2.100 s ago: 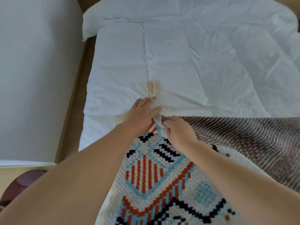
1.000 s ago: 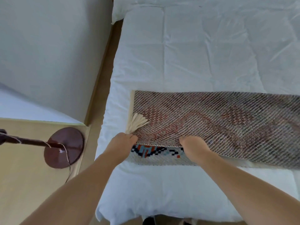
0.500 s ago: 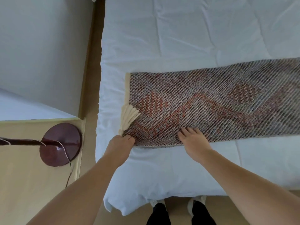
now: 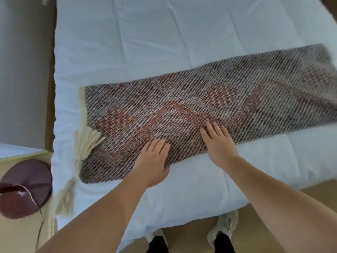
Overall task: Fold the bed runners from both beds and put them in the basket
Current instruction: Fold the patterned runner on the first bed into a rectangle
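A woven bed runner lies folded lengthwise across the white bed, its brown-grey back side up with faint red shapes showing through. Cream tassels hang at its left end, and one more dangles over the mattress edge. My left hand rests flat on the runner's near edge, fingers together. My right hand lies flat on the runner just to the right, fingers spread. Neither hand grips the cloth. No basket is in view.
A dark red round lamp base with a thin cord stands on the pale floor at the left. A white wall runs beside the bed's left side. My feet show below the mattress edge.
The runner went from half-open with its coloured pattern showing to folded over, back side up. Both hands let go of its edge and slid onto the top, the left one moving right.
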A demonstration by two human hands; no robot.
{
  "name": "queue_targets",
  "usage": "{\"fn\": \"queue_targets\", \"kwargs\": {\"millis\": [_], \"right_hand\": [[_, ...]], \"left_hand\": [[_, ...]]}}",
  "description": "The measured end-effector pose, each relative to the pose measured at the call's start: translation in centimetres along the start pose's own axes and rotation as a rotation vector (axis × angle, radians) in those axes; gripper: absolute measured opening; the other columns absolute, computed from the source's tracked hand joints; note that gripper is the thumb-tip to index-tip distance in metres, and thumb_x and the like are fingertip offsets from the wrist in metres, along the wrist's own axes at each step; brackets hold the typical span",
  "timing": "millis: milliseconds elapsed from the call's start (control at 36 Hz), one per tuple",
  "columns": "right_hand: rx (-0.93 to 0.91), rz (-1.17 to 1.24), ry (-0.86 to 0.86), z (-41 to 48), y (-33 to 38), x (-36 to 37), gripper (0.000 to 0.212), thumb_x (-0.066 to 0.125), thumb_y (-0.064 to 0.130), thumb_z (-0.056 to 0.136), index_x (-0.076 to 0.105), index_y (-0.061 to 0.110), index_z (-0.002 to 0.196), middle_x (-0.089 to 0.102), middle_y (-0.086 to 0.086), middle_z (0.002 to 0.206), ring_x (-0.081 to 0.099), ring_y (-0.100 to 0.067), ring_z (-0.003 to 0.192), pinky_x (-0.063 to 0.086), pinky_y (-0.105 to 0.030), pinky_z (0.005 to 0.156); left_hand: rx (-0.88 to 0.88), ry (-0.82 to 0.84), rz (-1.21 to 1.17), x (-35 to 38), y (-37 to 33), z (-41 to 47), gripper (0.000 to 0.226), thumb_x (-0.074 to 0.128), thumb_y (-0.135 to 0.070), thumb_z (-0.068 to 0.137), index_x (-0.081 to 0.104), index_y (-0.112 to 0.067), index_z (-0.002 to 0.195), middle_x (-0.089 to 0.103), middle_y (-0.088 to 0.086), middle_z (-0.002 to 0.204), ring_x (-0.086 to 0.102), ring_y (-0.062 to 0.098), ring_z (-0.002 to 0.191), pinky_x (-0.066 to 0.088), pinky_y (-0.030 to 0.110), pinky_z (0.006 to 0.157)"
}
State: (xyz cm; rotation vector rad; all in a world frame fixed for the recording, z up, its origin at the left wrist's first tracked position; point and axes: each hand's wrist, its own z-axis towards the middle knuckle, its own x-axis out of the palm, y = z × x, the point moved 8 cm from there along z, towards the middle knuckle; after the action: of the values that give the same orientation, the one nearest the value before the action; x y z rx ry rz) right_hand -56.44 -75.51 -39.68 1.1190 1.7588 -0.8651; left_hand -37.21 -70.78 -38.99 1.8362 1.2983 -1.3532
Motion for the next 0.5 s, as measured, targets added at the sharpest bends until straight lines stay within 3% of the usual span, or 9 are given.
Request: {"fn": "queue_targets", "kwargs": {"millis": [83, 278, 389, 500], "right_hand": [[0.029, 0.002, 0.005, -0.4, -4.2, 1.2, 0.066, 0.037, 0.018, 0.096, 0.003, 0.014, 0.153, 0.000, -0.014, 0.160, 0.001, -0.032, 0.147, 0.005, -0.047, 0.118], [-0.024, 0.060, 0.045, -1.2, -12.5, 4.8, 0.066, 0.032, 0.025, 0.097, -0.002, 0.017, 0.153, -0.002, -0.010, 0.161, -0.003, -0.029, 0.147, -0.001, -0.047, 0.117], [-0.091, 0.091, 0.109, -3.3, -16.7, 6.9, 0.069, 0.011, 0.054, 0.094, -0.003, 0.021, 0.153, -0.008, -0.008, 0.161, -0.010, -0.028, 0.147, -0.004, -0.049, 0.117], [-0.050, 0.107, 0.133, -3.8, -22.0, 7.2, 0.074, -0.005, 0.062, 0.089, -0.008, 0.023, 0.153, -0.014, -0.006, 0.160, -0.015, -0.025, 0.146, -0.007, -0.047, 0.117]], "left_hand": [[0.016, 0.006, 0.043, 0.1, -3.6, 3.5, 0.076, 0.027, -0.052, 0.094, -0.007, -0.014, 0.150, -0.008, 0.007, 0.160, -0.011, 0.024, 0.145, -0.011, 0.040, 0.114], [-0.015, 0.074, 0.019, 1.2, -10.3, 9.8, 0.077, 0.012, -0.064, 0.091, -0.017, -0.021, 0.148, -0.024, 0.001, 0.156, -0.023, 0.022, 0.143, -0.011, 0.046, 0.115], [-0.172, 0.066, -0.056, 1.2, -12.2, 11.7, 0.070, -0.002, -0.058, 0.090, -0.012, -0.021, 0.150, -0.020, 0.004, 0.158, -0.020, 0.021, 0.144, -0.011, 0.046, 0.116], [-0.268, 0.012, -0.077, -0.1, -12.9, 14.3, 0.069, 0.003, -0.055, 0.093, -0.011, -0.019, 0.150, -0.018, 0.007, 0.158, -0.016, 0.024, 0.145, -0.008, 0.046, 0.116]]}}
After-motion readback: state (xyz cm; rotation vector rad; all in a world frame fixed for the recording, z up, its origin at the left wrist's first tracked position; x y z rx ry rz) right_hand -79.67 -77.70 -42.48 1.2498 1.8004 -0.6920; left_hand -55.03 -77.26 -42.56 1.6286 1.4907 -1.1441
